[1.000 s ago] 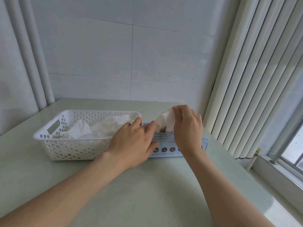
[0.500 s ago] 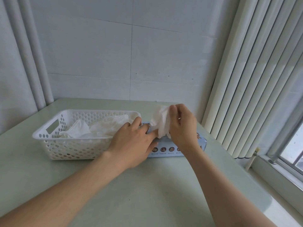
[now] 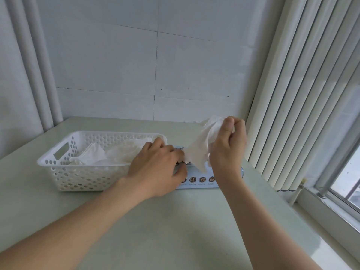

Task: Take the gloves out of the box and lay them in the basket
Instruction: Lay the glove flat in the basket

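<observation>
My right hand point(image 3: 228, 149) pinches a thin white glove point(image 3: 200, 147) and holds it above the light blue glove box point(image 3: 198, 179); the glove's lower end still hangs at the box's top. My left hand point(image 3: 155, 168) rests on the left end of the box, its fingers spread over the top and its thumb against the front. Both hands hide most of the box. To the left stands a white perforated basket point(image 3: 64, 172) with several white gloves point(image 3: 109, 154) lying in it.
The basket and box sit side by side on a pale green table point(image 3: 165, 230) against a white tiled wall. White vertical blinds point(image 3: 303, 94) hang at the right, with a window sill point(image 3: 331, 201) below them. Two white pipes point(image 3: 39, 75) run down the left corner.
My right hand has risen and moved right, drawing the glove up out of the box. My left hand has stayed on the box.
</observation>
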The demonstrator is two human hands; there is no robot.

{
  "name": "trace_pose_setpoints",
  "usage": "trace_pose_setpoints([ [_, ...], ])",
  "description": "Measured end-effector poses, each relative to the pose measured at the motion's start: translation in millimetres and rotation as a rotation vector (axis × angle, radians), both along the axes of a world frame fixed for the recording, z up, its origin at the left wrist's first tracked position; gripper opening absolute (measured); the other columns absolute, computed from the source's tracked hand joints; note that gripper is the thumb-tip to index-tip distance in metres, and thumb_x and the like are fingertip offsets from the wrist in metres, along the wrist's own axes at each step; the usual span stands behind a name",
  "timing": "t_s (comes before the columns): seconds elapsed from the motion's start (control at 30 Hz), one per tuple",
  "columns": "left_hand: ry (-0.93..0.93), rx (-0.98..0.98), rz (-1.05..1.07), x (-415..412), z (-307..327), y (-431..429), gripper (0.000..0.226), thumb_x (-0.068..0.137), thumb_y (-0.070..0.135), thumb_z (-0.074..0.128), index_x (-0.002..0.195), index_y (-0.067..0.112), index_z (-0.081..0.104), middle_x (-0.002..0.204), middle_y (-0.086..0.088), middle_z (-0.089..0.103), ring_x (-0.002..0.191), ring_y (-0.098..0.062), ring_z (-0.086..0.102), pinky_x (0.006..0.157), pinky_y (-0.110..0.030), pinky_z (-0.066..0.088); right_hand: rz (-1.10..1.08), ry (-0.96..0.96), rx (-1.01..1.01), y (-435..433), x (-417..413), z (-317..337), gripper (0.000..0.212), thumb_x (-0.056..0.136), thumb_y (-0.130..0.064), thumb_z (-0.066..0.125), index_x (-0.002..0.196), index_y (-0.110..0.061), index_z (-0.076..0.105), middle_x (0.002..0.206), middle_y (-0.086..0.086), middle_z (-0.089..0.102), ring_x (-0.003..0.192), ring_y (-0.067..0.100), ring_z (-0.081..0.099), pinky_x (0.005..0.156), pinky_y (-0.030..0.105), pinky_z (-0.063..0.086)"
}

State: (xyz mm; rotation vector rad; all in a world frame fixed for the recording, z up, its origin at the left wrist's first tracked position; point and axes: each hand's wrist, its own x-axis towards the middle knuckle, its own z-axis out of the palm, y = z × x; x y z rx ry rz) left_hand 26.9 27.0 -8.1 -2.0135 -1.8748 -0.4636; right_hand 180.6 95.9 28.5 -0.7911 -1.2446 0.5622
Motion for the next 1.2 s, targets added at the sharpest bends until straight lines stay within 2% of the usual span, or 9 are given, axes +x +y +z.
trace_pose_setpoints([
  [0.17, -0.591, -0.006, -0.065, 1.3, 27.2, -5.1, 0.063, 0.092, 0.056, 0.032, 0.143, 0.026, 0.056, 0.120, 0.019, 0.061, 0.131, -0.015, 0.044, 0.112, -0.038, 0.032, 0.281, 0.111, -0.236, 2.2, 2.7, -1.4, 0.022, 0.114, -0.026, 0.038, 0.101, -0.020, 0.054, 0.086, -0.006, 0.051, 0.072, 0.005, 0.050, 0.065, 0.019, 0.047],
  [0.33, -0.908, 0.005, -0.209, -1.4, 31.3, -3.0, 0.042, 0.107, 0.058, 0.039, 0.128, 0.031, 0.063, 0.107, 0.005, 0.070, 0.091, 0.000, 0.058, 0.081, -0.019, 0.041, 0.739, 0.279, -0.445, -5.3, -1.1, 0.2, 0.017, 0.110, -0.020, 0.043, 0.101, -0.015, 0.057, 0.083, 0.003, 0.062, 0.076, 0.021, 0.057, 0.070, 0.034, 0.047],
  [0.43, -1.039, 0.032, -0.267, -3.1, 32.6, -0.9, 0.040, 0.101, 0.066, 0.045, 0.113, 0.035, 0.068, 0.097, -0.005, 0.069, 0.091, -0.012, 0.065, 0.082, -0.030, 0.048, 0.875, 0.311, -0.512, -9.6, -4.5, -1.1, 0.020, 0.105, -0.016, 0.042, 0.109, -0.011, 0.061, 0.100, 0.016, 0.066, 0.093, 0.031, 0.063, 0.089, 0.046, 0.050],
  [0.57, -1.118, -0.004, -0.275, -7.9, 38.3, -2.6, 0.044, 0.097, 0.065, 0.060, 0.102, 0.024, 0.074, 0.101, -0.014, 0.074, 0.097, -0.033, 0.071, 0.087, -0.049, 0.057, 0.921, 0.315, -0.528, -8.4, -5.7, -4.5, 0.028, 0.102, -0.011, 0.037, 0.108, -0.009, 0.064, 0.106, 0.020, 0.069, 0.098, 0.035, 0.066, 0.096, 0.057, 0.053],
  [0.7, -1.208, 0.005, -0.279, -11.2, 41.8, -3.3, 0.026, 0.094, 0.045, 0.075, 0.104, 0.022, 0.073, 0.099, -0.005, 0.077, 0.088, -0.021, 0.074, 0.075, -0.034, 0.058, 0.827, 0.162, -0.583, -5.6, -4.7, -4.3, 0.046, 0.100, -0.042, 0.044, 0.082, -0.015, 0.076, 0.095, 0.015, 0.072, 0.084, 0.033, 0.068, 0.079, 0.043, 0.051],
  [0.8, -1.185, 0.015, -0.298, -12.9, 42.8, -4.1, 0.020, 0.091, 0.033, 0.082, 0.104, 0.021, 0.073, 0.098, -0.002, 0.078, 0.089, -0.019, 0.076, 0.076, -0.034, 0.062, 0.685, -0.062, -0.472, -9.2, -9.2, -7.3, 0.064, 0.085, -0.067, 0.069, 0.120, -0.013, 0.069, 0.117, 0.019, 0.075, 0.103, 0.033, 0.076, 0.088, 0.053, 0.061],
  [0.9, -1.161, 0.007, -0.298, -15.1, 46.4, -6.0, 0.021, 0.088, 0.023, 0.086, 0.105, 0.023, 0.074, 0.097, -0.004, 0.078, 0.089, -0.024, 0.077, 0.079, -0.043, 0.066, 0.620, -0.139, -0.364, -14.8, -12.2, -10.7, 0.058, 0.085, -0.042, 0.085, 0.130, -0.021, 0.056, 0.117, 0.009, 0.075, 0.098, 0.020, 0.078, 0.081, 0.041, 0.065],
  [1.0, -1.148, 0.008, -0.299, -19.0, 50.7, -6.7, 0.028, 0.083, 0.014, 0.088, 0.106, 0.022, 0.074, 0.097, -0.001, 0.079, 0.090, -0.023, 0.077, 0.080, -0.038, 0.065, 0.606, -0.173, -0.250, -16.6, -14.6, -8.3, 0.021, 0.100, -0.019, 0.071, 0.120, -0.013, 0.066, 0.107, 0.010, 0.078, 0.098, 0.026, 0.078, 0.083, 0.045, 0.065],
  [1.2, -1.255, 0.022, -0.203, -29.4, 57.6, -4.5, 0.014, 0.089, 0.019, 0.071, 0.099, 0.024, 0.080, 0.097, -0.007, 0.079, 0.086, -0.016, 0.072, 0.076, -0.030, 0.054, 0.570, -0.103, -0.249, -16.6, -16.1, -6.6, 0.017, 0.106, -0.021, 0.059, 0.108, -0.006, 0.068, 0.091, 0.008, 0.072, 0.081, 0.023, 0.069, 0.070, 0.038, 0.056],
])
